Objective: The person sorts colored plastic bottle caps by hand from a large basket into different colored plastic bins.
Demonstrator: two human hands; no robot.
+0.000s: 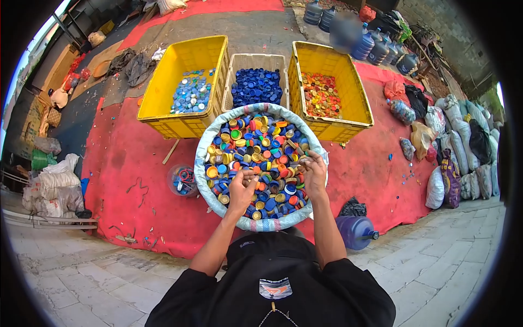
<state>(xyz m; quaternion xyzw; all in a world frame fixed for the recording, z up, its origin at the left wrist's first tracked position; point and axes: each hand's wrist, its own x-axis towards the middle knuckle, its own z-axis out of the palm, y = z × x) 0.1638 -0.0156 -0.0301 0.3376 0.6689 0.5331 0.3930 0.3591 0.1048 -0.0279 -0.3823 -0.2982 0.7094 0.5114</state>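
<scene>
A round basket [204,139] lined with pale woven sacking stands in front of me, heaped with mixed-colour plastic bottle caps [261,144]. Over the left part of the heap, my left hand [243,188] has its fingers curled in. Whatever it holds is hidden or too small to name. Near the basket's right rim, my right hand [314,173] is raised above the caps, with thumb and fingers drawn together. I cannot make out what sits between them.
Beyond the basket stand a yellow crate [158,101] of light-blue caps, a white crate [257,59] of dark-blue caps and a yellow crate [340,128] of red and orange caps. A small tub [177,188] is at left, a water jug [354,233] at right. Filled sacks [460,144] line the right.
</scene>
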